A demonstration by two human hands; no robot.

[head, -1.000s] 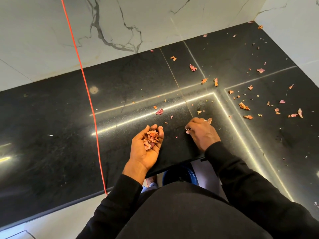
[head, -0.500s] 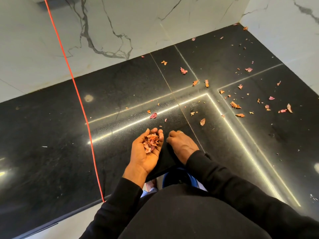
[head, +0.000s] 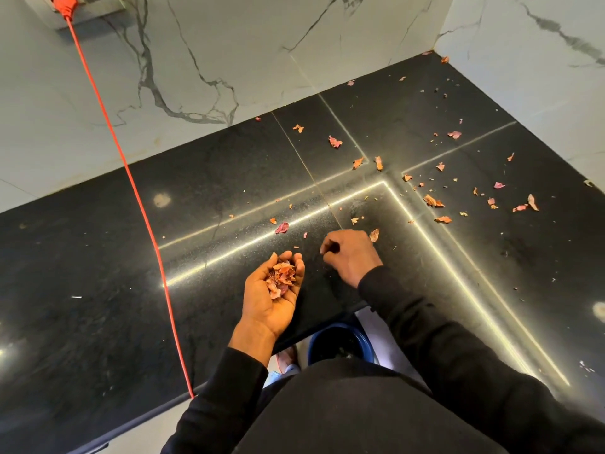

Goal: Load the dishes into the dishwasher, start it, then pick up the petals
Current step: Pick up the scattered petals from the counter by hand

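Dried pink and orange petals lie scattered over the black stone counter [head: 98,290], most of them toward the right corner, such as one curled petal [head: 432,200]. My left hand [head: 262,309] is held palm up just above the counter's front edge, its fingers cupped round a small pile of gathered petals [head: 282,278]. To its right, my right hand [head: 352,257] hovers low over the counter with the fingers curled in. Nothing shows between its fingertips. A single petal [head: 374,234] lies just beyond its knuckles, and a pink petal [head: 281,227] lies ahead of my left hand.
An orange cable [head: 147,224] runs from a plug [head: 64,4] on the marble wall, across the counter, and over the front edge. A blue bucket [head: 340,342] stands on the floor below the counter edge. Marble walls close the back and right sides.
My right hand came from the petals to my cupped left hand, then moved back out to the right. My left hand stayed put with its pile.
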